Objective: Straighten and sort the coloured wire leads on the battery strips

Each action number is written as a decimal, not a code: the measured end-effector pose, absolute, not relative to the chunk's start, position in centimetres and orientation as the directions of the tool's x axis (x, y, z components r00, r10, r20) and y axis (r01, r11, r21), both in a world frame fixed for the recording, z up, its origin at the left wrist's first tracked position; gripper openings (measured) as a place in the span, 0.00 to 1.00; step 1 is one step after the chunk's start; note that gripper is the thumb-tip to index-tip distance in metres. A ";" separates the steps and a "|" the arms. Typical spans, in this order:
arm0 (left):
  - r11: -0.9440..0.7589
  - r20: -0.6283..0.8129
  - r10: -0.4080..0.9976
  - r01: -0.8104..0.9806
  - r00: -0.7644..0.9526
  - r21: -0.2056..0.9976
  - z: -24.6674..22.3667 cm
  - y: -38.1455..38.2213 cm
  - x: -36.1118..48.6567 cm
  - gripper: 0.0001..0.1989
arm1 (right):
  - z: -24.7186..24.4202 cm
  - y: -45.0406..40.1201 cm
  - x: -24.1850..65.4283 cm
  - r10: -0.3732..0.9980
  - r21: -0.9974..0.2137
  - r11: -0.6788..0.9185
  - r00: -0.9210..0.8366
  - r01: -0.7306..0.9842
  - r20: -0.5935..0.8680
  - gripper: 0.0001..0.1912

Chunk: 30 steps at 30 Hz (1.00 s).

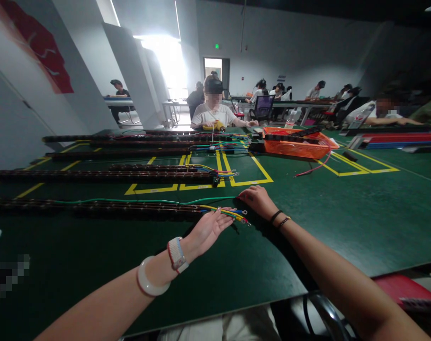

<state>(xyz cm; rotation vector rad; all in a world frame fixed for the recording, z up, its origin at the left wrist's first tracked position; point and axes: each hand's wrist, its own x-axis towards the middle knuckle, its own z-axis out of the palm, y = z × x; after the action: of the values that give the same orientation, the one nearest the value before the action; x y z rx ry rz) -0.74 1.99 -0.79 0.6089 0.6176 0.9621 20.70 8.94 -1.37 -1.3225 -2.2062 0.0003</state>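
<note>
My left hand lies palm up with its fingers stretched out, against the loose yellow, green and blue wires at the end of a dark cable bundle. Ring-shaped metal lugs tip these wires. At the right, my right hand pinches the end of a long green wire between thumb and fingers. This wire runs leftward along the top of the bundle. Its very tip is hidden by my fingers.
More dark cable bundles lie farther back on the green table. Beyond them stands an orange basket, a red wire trailing from it. A co-worker sits opposite near a yellow tool. Red and blue strips lie right.
</note>
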 end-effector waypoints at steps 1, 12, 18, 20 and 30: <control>0.437 -0.205 0.878 -0.552 0.432 0.710 -0.8 2.0 -0.7 0.09 | -1.0 8.6 20.8 0.789 -0.291 0.545 -0.364 0.787 0.495 0.07; 0.425 -0.200 0.881 -0.530 0.430 0.734 -0.8 1.9 -0.6 0.11 | 2.9 5.0 20.5 0.582 -0.265 0.813 -0.745 0.519 0.325 0.24; 0.458 -0.241 0.870 -0.525 0.430 0.717 -0.2 1.8 -0.6 0.11 | 3.0 5.1 20.9 0.691 -0.779 0.442 -0.722 0.446 -0.021 0.25; 0.459 -0.234 0.869 -0.531 0.436 0.712 -0.1 1.8 -0.6 0.11 | 3.0 5.1 21.3 0.676 -0.860 0.308 -0.730 0.407 -0.103 0.25; 0.448 -0.227 0.873 -0.527 0.432 0.722 -0.8 1.9 -0.8 0.12 | 4.0 4.7 21.8 0.657 -0.946 0.083 -0.731 0.313 -0.184 0.18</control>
<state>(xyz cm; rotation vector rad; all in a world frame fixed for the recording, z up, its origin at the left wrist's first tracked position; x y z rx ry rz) -0.82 1.87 -0.79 0.6165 0.6464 0.9447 21.77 4.67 4.02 -0.9677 -2.0761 1.6925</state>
